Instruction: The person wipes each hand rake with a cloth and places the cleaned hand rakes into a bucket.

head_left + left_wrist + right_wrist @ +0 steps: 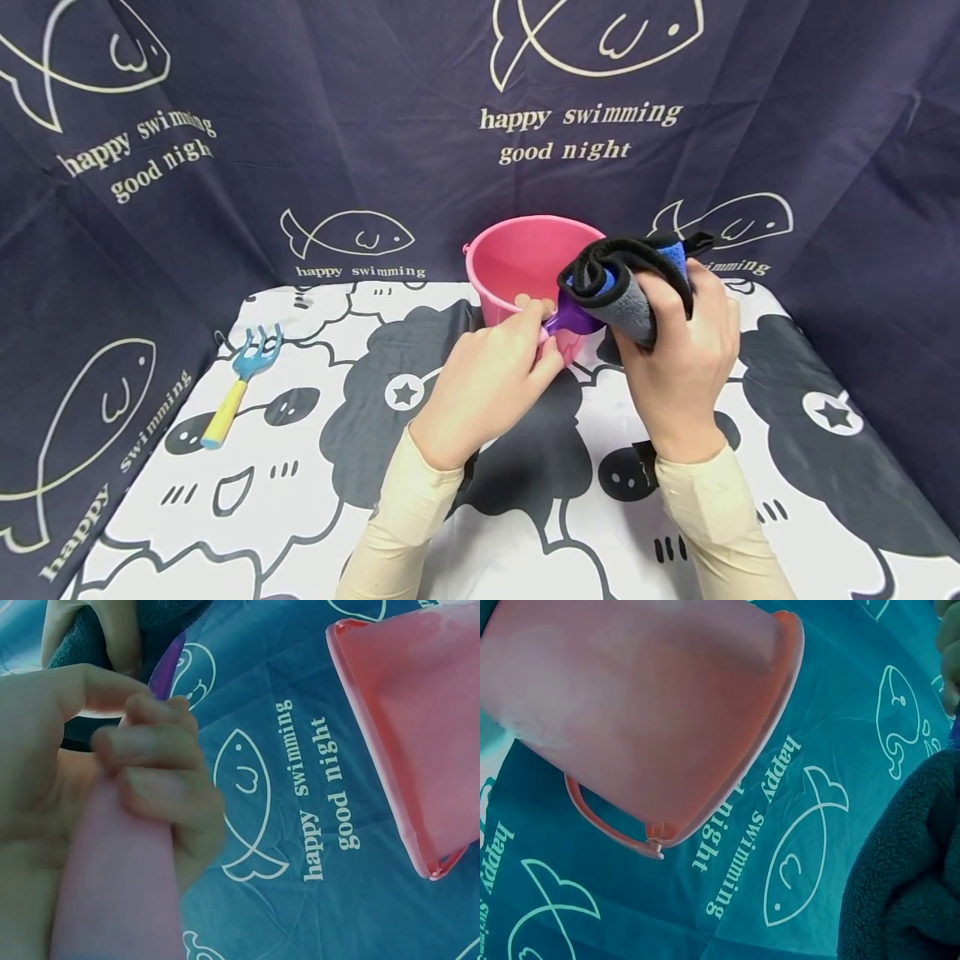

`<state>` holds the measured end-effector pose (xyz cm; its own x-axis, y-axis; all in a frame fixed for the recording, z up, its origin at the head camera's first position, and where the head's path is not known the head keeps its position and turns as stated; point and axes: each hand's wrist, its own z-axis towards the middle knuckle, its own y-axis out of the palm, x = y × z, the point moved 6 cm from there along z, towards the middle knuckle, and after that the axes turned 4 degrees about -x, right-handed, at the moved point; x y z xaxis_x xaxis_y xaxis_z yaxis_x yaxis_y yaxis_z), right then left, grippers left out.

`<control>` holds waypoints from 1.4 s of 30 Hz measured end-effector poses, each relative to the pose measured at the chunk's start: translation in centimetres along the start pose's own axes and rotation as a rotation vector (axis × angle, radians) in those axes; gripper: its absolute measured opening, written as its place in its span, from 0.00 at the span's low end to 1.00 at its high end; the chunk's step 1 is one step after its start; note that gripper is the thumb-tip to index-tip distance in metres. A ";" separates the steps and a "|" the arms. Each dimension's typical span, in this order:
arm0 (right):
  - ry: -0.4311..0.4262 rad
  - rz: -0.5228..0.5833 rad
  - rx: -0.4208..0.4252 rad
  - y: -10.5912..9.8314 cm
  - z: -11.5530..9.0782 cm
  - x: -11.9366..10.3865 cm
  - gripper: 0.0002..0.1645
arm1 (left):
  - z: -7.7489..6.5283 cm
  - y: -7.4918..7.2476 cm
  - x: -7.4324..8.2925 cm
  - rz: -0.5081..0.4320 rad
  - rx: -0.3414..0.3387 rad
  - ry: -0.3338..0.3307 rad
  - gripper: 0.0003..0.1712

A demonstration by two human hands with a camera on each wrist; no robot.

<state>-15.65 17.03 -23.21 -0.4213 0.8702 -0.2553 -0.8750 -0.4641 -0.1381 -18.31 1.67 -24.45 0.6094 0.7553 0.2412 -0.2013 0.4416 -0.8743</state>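
My left hand (491, 375) grips the pink handle (120, 870) of a toy shovel, its fingers curled round it in the left wrist view. The shovel's purple blade (573, 317) points right, toward my other hand. There my right hand (686, 358) holds a bunched towel (637, 304), grey and blue with black edging, against the blade. Part of the blade is hidden under the cloth. Just behind both hands stands a pink bucket (517, 258), upright, partly covered by them in the head view.
A toy hand fork (243, 379) with blue tines and a yellow handle lies on the left of the sheep-patterned table cover (300, 533). Dark blue fabric (420, 108) with fish drawings hangs behind and at both sides.
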 end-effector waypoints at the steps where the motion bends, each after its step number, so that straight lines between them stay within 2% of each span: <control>1: 0.006 0.008 0.000 0.0 0.0 0.0 0.13 | 0.0 0.0 0.0 0.008 0.001 0.002 0.11; 5: 0.052 0.059 0.006 -0.2 0.2 0.1 0.15 | -0.1 0.1 -0.1 0.018 -0.004 0.008 0.14; 13: 0.219 0.214 0.070 -0.8 0.4 1.2 0.16 | -0.1 0.1 -0.6 -0.008 -0.038 -0.015 0.16; 19: 0.247 0.208 0.091 -1.1 0.5 1.3 0.17 | -0.1 0.0 -0.9 -0.033 -0.038 -0.019 0.12; 25: 0.284 0.175 0.129 -1.7 0.5 1.2 0.18 | -0.1 -0.3 -1.1 -0.014 0.001 -0.007 0.10; 30: 0.293 0.179 0.161 -2.4 0.7 0.7 0.18 | -0.1 -0.3 -1.2 0.041 0.021 -0.015 0.11; 36: 0.287 0.184 0.178 -2.9 1.0 0.0 0.17 | 0.0 -0.1 -1.5 0.038 0.001 -0.075 0.11; 42: 0.178 0.232 0.122 -2.6 0.9 -0.9 0.14 | -0.1 -0.3 -1.3 0.089 0.082 -0.026 0.08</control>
<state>-13.22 17.63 -21.76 -0.5742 0.6959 -0.4312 -0.7870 -0.6143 0.0567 -18.98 0.57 -24.56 0.5666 0.8050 0.1759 -0.3166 0.4098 -0.8555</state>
